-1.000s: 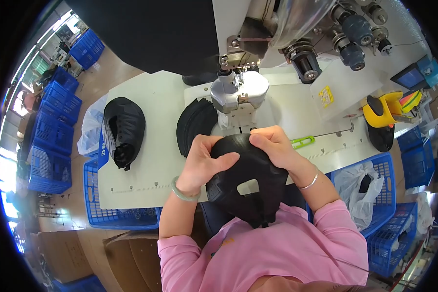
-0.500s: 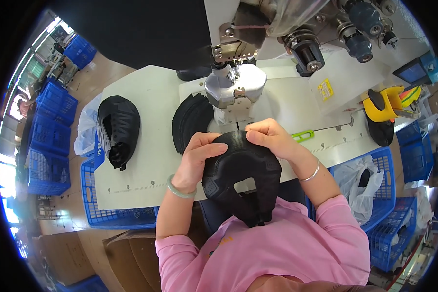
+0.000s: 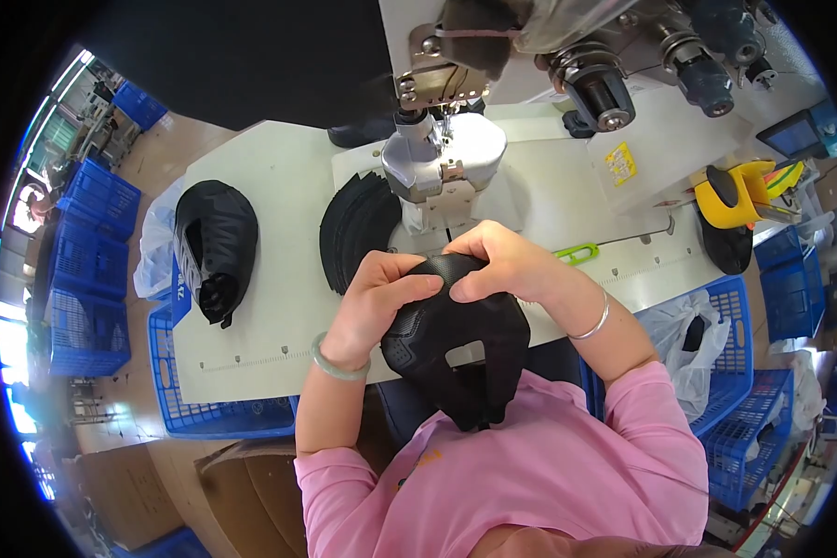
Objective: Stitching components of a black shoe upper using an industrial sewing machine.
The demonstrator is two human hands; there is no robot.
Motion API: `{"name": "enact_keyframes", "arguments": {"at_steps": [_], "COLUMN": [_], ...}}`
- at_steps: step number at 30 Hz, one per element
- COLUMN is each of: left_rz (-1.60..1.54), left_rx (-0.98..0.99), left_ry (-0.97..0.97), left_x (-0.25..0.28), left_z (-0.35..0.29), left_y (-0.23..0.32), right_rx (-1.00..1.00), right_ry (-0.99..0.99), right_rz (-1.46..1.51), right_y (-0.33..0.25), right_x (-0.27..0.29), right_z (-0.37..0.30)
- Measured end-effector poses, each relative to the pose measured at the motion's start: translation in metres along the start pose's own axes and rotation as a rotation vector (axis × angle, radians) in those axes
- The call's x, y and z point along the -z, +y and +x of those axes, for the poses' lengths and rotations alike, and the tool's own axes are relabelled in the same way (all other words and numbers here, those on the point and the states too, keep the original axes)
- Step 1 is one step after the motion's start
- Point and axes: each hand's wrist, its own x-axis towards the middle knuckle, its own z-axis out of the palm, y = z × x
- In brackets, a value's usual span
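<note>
A black shoe upper (image 3: 437, 339) is held between my two hands at the table's near edge, its toe pointing away from me and its opening toward my chest. My left hand (image 3: 381, 293) grips the left of the toe, thumb on top and fingers folded beneath. On the other side my right hand (image 3: 498, 265) pinches the toe, its thumb pressed on the surface close to the left thumb. Just beyond them stands the sewing machine's metal post (image 3: 446, 172). Left of the post lies a fanned stack of curved black pieces (image 3: 358, 228).
A black shoe (image 3: 216, 246) lies on the white table (image 3: 279, 195) at left. Toward the right are a green-handled tool (image 3: 578, 253) and a yellow holder (image 3: 739, 195). Blue baskets (image 3: 163, 372) flank the table, one with a plastic bag (image 3: 684, 335). Thread tension knobs (image 3: 600, 93) hang above.
My right hand has shifted left along the toe, its thumb now nearer the left thumb. The shoe upper has turned slightly in my grip. The whole view has shifted a little.
</note>
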Motion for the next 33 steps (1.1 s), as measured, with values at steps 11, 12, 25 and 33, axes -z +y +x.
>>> {"name": "enact_keyframes", "arguments": {"at_steps": [11,12,25,33], "left_rz": [-0.141,-0.154,-0.183,0.234], "left_rx": [0.066,0.076,0.137,0.115], "left_ry": [-0.037,-0.048,-0.049,0.011], "left_x": [0.007,0.008,0.012,0.014], "left_z": [0.013,0.014,0.018,0.026], "left_y": [-0.023,-0.024,-0.032,-0.041], "right_rx": [-0.003,-0.024,-0.099,-0.074], "right_ry": [-0.053,-0.07,-0.071,-0.009], "right_rz": [0.152,0.201,0.37,0.261], "right_y": [0.033,0.036,0.05,0.054], "right_x": [0.013,0.017,0.026,0.026], "right_z": [0.004,0.004,0.001,0.002]}}
